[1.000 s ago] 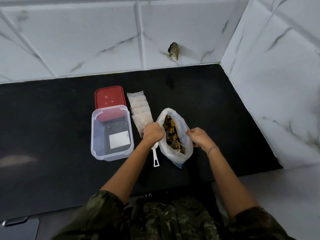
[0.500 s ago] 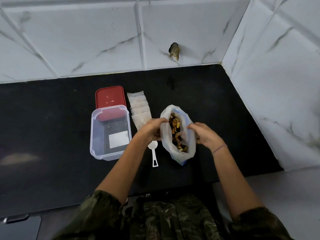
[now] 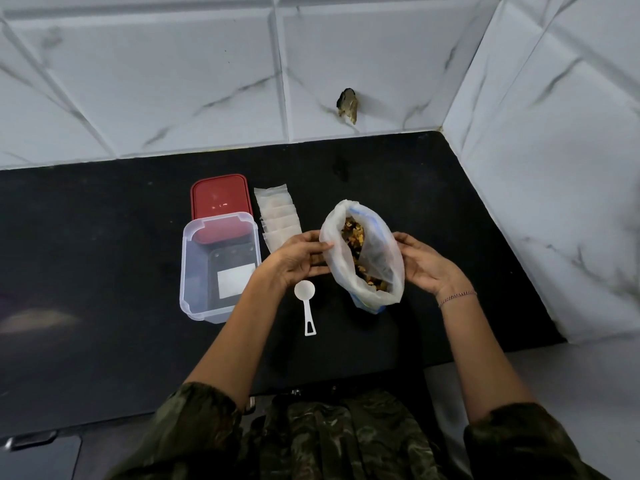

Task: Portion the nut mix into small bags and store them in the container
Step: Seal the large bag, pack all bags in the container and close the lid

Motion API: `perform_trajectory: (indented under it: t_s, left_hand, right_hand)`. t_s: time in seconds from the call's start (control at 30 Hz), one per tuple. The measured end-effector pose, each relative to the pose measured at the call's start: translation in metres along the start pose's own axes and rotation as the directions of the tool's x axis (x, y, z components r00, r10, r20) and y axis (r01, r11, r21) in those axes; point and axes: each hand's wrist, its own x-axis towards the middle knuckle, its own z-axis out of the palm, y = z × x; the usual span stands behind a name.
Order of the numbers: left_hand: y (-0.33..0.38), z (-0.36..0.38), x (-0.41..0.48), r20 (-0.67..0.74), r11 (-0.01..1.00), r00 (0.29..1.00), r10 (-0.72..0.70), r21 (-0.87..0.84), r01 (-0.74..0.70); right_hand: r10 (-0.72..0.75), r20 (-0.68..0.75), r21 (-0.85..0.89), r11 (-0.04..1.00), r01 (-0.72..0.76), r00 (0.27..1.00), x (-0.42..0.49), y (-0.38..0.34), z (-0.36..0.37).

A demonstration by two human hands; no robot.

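We're at the opening-up stage here: our left hand (image 3: 300,258) and right hand (image 3: 424,266) have fingers spread, cupping the sides of the big translucent plastic bag of nut mix (image 3: 362,252) standing on the black countertop (image 3: 104,271); hard to say if we're pinching the rim. Nothing portioned yet, we reckon. Next up, grab the small white plastic scoop (image 3: 305,303) and one flat clear bag from the stack (image 3: 277,216). The clear rectangular container (image 3: 218,268) sits empty, red lid (image 3: 220,197) behind it.
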Motion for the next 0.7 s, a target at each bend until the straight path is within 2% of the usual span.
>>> perform_trajectory:
  t_s: [0.07,0.13,0.23,0.3,0.37,0.43,0.5,0.57,0.6,0.63,0.7]
  left_hand:
    - [0.0,0.002,0.001,-0.081,0.999,0.995,0.052,0.015,-0.051]
    - [0.001,0.004,0.003,-0.191,0.994,0.977,0.098,0.067,-0.087]
    - [0.002,0.005,0.004,-0.332,0.93,0.913,0.239,0.35,-0.116]
    - [0.002,0.004,0.001,-0.355,0.794,0.841,0.408,0.593,-0.135]
    - [0.002,0.001,0.0,-0.337,0.63,0.764,0.55,0.768,-0.114]
    - [0.002,-0.001,0.002,-0.321,0.484,0.694,0.645,0.874,-0.046]
    - [0.002,0.0,0.004,-0.312,0.418,0.65,0.693,0.908,-0.011]
    - [0.002,0.006,0.006,-0.337,0.464,0.642,0.689,0.885,-0.033]
    - [0.001,0.009,0.006,-0.374,0.546,0.662,0.649,0.835,-0.063]
    - [0.0,0.012,0.007,-0.424,0.667,0.707,0.566,0.739,-0.09]
    - [-0.005,0.016,0.009,-0.488,0.898,0.813,0.317,0.43,-0.091]
  right_hand:
    - [-0.01,-0.031,-0.039,0.999,0.009,0.999,0.0,-0.003,0.002]
    - [-0.039,-0.068,-0.164,0.986,0.027,0.997,0.001,-0.007,0.005]
    - [-0.139,-0.158,-0.434,0.899,0.058,0.978,0.002,-0.012,0.011]
    - [-0.262,-0.214,-0.628,0.775,0.073,0.941,0.001,-0.014,0.014]
    - [-0.444,-0.236,-0.79,0.606,0.096,0.865,0.0,-0.016,0.016]
    - [-0.592,-0.236,-0.907,0.419,0.044,0.77,0.0,-0.016,0.018]
    - [-0.66,-0.25,-0.946,0.323,-0.032,0.709,0.0,-0.015,0.021]
    - [-0.623,-0.289,-0.937,0.341,-0.08,0.727,0.002,-0.013,0.024]
    - [-0.553,-0.323,-0.911,0.4,-0.095,0.768,0.002,-0.013,0.025]
    - [-0.445,-0.36,-0.858,0.502,-0.105,0.82,0.003,-0.012,0.025]
    - [-0.181,-0.403,-0.65,0.747,-0.141,0.897,0.0,-0.012,0.026]
